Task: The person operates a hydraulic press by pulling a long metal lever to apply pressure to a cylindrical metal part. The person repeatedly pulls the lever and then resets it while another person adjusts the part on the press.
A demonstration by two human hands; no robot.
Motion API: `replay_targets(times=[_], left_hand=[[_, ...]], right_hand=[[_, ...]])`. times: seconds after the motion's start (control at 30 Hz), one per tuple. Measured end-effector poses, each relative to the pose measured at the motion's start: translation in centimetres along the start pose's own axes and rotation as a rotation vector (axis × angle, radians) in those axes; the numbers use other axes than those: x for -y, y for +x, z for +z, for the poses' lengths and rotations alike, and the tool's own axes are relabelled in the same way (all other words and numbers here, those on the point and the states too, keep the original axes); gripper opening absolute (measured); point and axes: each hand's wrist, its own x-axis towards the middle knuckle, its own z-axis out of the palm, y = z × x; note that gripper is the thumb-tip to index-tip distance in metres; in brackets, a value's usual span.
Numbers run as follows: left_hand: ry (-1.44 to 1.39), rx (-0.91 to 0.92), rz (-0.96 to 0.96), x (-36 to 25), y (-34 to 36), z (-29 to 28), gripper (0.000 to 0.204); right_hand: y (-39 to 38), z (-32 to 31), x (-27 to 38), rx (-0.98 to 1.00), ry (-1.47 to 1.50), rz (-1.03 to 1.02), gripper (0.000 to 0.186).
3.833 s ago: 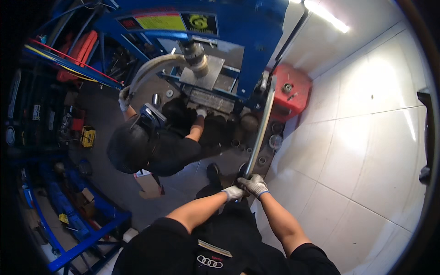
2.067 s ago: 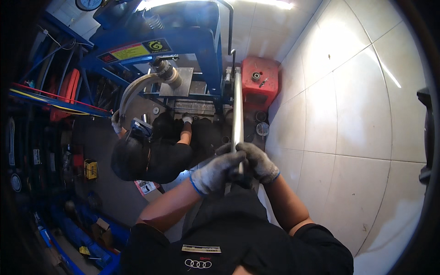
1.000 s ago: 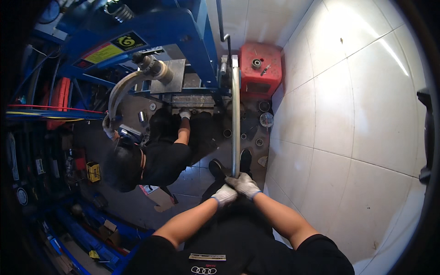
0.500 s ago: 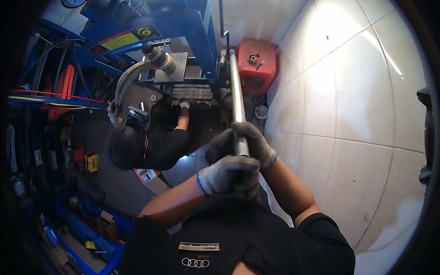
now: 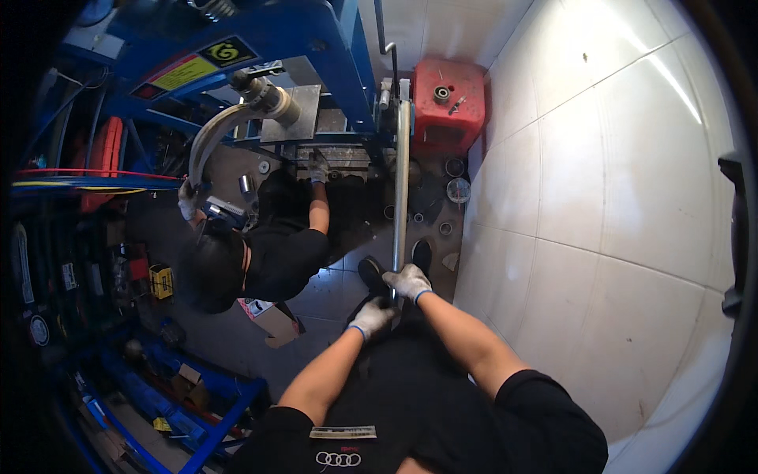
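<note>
Both my hands wear pale knitted gloves with blue cuffs. A long silver metal pipe (image 5: 401,182) runs from the side of the blue press frame (image 5: 335,47) down toward my body. My right hand (image 5: 408,282) is wrapped round its lower part, and my left hand (image 5: 373,317) grips it close to the near end. In the press, a curved metal arm (image 5: 207,142) has its round end (image 5: 276,103) under the ram, against a steel plate (image 5: 304,114). A crouching co-worker (image 5: 272,261) steadies the curved arm with one gloved hand (image 5: 188,201); the other glove (image 5: 317,166) rests by the press base.
A red plastic stool (image 5: 448,118) with a bearing (image 5: 441,94) on it stands by the tiled wall (image 5: 592,182). Rings and round parts (image 5: 458,189) lie beside it. An opened cardboard box (image 5: 272,320) sits behind the co-worker; a blue rack (image 5: 213,442) is at lower left.
My hands have come down from chest height, carrying the pipe's near end lower. The floor parts and my shoes now show. The co-worker still holds the curved arm.
</note>
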Motion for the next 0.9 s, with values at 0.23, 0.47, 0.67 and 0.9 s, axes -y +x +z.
replay_targets(times=[0.23, 0.47, 0.67, 0.9], left_hand=[[-0.214, 0.267, -0.009, -16.6, -15.3, -2.0, 0.042], [-0.913, 0.765, 0.204, -21.0, -19.5, -2.0, 0.032], [0.441, -0.145, 0.294, -10.3, -5.5, 2.5, 0.026], [0.001, 0.221, -0.203, -10.6, -3.1, 0.9, 0.023]], right_hand=[[-9.0, -5.5, 3.2, 0.192, 0.539, -0.219, 0.028], [-13.7, -12.3, 6.2, 0.769, 1.385, -0.402, 0.029], [-4.0, -2.5, -0.6, 0.07, 0.318, -0.045, 0.058], [0.0, -3.4, -0.6, 0.135, 0.176, -0.072, 0.066]])
